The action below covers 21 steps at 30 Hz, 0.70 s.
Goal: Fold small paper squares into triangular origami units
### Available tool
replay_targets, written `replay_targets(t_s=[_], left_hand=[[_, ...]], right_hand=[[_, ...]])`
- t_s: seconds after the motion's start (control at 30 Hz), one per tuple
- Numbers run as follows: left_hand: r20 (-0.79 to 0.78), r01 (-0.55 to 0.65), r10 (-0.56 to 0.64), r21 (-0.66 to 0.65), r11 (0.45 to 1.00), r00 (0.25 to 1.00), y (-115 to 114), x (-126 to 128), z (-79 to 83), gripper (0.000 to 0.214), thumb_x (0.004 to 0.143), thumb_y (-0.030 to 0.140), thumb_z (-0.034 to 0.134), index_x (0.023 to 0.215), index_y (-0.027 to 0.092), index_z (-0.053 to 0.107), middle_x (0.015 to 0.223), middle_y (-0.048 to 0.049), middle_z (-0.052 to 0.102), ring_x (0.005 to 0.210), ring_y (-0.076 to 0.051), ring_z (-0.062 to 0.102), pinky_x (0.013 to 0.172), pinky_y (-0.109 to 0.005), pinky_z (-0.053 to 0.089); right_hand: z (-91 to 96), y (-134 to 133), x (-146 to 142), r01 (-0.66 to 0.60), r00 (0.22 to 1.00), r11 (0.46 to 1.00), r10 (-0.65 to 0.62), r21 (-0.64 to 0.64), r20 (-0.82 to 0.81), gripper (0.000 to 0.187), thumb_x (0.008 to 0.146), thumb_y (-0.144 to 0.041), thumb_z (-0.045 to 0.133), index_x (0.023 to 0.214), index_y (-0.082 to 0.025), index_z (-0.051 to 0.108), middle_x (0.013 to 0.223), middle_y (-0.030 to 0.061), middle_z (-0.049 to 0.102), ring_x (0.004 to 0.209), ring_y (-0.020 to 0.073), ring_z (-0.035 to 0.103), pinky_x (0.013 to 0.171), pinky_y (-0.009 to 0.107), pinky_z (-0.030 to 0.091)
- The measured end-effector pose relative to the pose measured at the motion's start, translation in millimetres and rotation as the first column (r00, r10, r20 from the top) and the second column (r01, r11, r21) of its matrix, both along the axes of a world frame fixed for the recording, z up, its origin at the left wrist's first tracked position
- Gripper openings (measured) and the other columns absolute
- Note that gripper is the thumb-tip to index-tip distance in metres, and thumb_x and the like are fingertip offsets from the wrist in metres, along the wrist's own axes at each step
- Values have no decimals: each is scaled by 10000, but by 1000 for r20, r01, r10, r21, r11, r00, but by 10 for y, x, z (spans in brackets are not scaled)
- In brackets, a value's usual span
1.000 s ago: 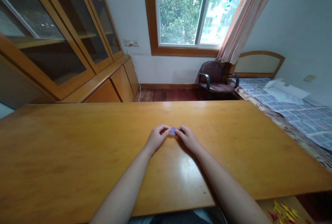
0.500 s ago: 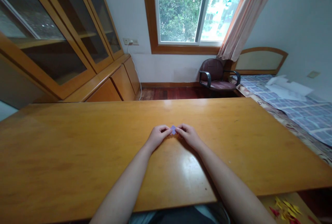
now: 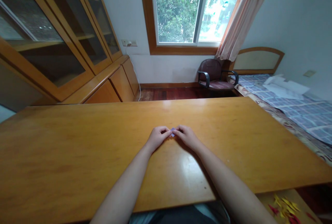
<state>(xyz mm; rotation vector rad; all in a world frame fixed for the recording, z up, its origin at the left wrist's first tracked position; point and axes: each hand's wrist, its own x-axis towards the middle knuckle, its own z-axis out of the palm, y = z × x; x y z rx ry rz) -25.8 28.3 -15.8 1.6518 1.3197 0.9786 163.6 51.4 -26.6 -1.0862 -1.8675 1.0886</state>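
Both my hands rest on the wooden table (image 3: 77, 148) near its middle, fingertips meeting. My left hand (image 3: 156, 137) and my right hand (image 3: 187, 137) each pinch a small purple piece of paper (image 3: 172, 132) between them. Only a sliver of the paper shows; most of it is hidden by my fingers. Both hands have their fingers curled and closed on the paper, which lies just above the tabletop.
A glass-door wooden cabinet (image 3: 59, 44) stands at the left. A dark armchair (image 3: 214, 75) sits under the window. A bed (image 3: 298, 106) with white sheets of paper runs along the right. Yellow and red paper pieces (image 3: 285, 208) lie at the lower right.
My fingertips have closed in over the purple paper, so less of it shows. The hands stay in the same spot; the view shifted slightly.
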Motion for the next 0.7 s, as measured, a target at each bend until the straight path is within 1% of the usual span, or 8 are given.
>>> replay_targets(t_s=[0.23, 0.47, 0.6, 0.7], left_hand=[[29, -18, 19, -8, 1000, 999, 21, 9, -15, 311, 795, 425, 635, 675, 147, 705, 643, -25, 669, 636, -157, 579, 613, -245, 417], [52, -22, 23, -30, 999, 998, 31, 12, -20, 289, 777, 407, 633, 659, 152, 696, 617, -21, 652, 614, -158, 568, 590, -246, 412], [68, -35, 37, -38, 999, 997, 19, 15, 1, 276, 768, 395, 635, 663, 147, 695, 618, -18, 651, 613, -158, 569, 599, -249, 412], [77, -45, 48, -41, 998, 996, 7, 6, 15, 274, 770, 391, 631, 665, 146, 696, 632, -25, 662, 629, -164, 581, 617, -253, 419]], right_hand=[[-8, 16, -12, 26, 1000, 1000, -26, 16, 9, 192, 894, -311, 589, 770, -173, 640, 727, 8, 659, 699, 160, 581, 667, 253, 414], [-46, 38, -24, -16, 1000, 999, 16, 41, 4, 293, 953, -355, 504, 732, -188, 599, 719, 8, 629, 699, 156, 555, 691, 261, 412], [-53, 29, -42, 7, 1000, 998, -8, 55, 13, 281, 948, -338, 503, 722, -188, 578, 709, 9, 612, 691, 159, 544, 679, 266, 406], [-50, 34, -34, 26, 1000, 999, -26, 43, 2, 262, 930, -349, 527, 741, -182, 595, 715, 8, 618, 695, 158, 550, 679, 267, 413]])
